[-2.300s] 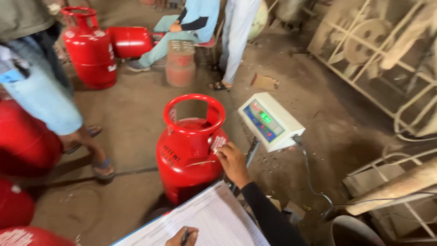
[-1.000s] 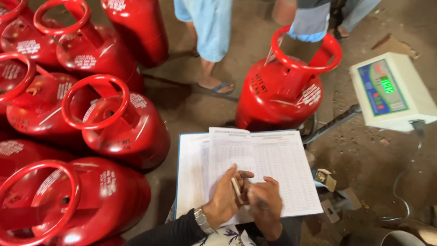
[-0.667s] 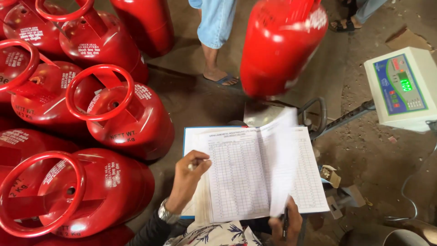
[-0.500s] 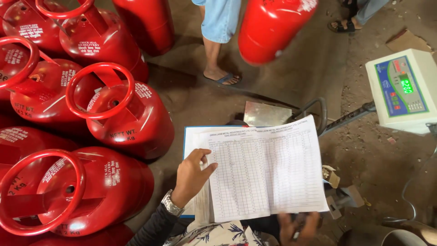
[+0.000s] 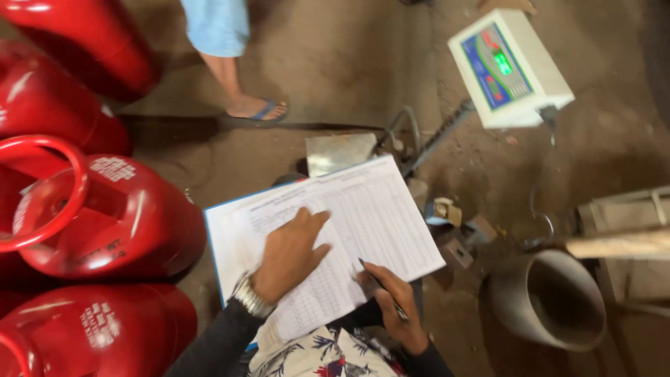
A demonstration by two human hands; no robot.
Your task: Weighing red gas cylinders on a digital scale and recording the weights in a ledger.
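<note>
A record book [image 5: 370, 216] with ruled table pages lies open on my lap, its blue cover edge showing at the left. My left hand [image 5: 289, 251], with a metal wristwatch, presses flat on the page with fingers spread. My right hand [image 5: 391, 300] grips a dark pen [image 5: 380, 286], its tip touching the lower right part of the page. A weighing scale's display unit [image 5: 509, 66] with a green lit readout stands at the upper right, and its bare metal platform [image 5: 338, 152] sits just beyond the book.
Several red gas cylinders [image 5: 105, 216] crowd the left side. Another person's leg in a blue sandal [image 5: 255, 110] stands on the dirt floor beyond. A grey pipe opening [image 5: 551, 300] lies at the right, by a metal frame [image 5: 628, 230].
The red cylinder that stood on the scale was lifted off and carried away. A page was turned and flattened; my left hand now rests on it, my right hand brought the pen to the page.
</note>
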